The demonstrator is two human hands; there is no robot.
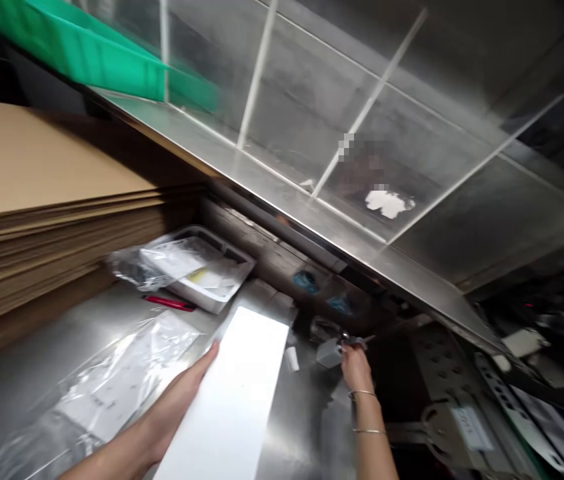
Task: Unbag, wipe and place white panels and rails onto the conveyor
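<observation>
My left hand point(179, 403) grips the left edge of a long white box point(237, 387), which lies slanted in front of me with its smooth top face up. To the right, my right hand point(356, 367) reaches toward the back of the metal worktop, fingers closed round something dark and shiny that is too blurred to name. A small pale grey block-shaped object point(329, 353) sits right beside those fingers. Between the hands stands a small white piece point(293, 359). Left of the white box lie clear plastic bags point(112, 373) with white printed contents.
A white tray point(217, 303) holds papers and plastic packets, with a red cutter-like tool point(169, 303) before it. Stacked cardboard point(62, 247) rises at the left. A metal shelf point(282, 190) crosses above, bearing a green crate point(107, 60). Machinery point(462, 420) stands at the right.
</observation>
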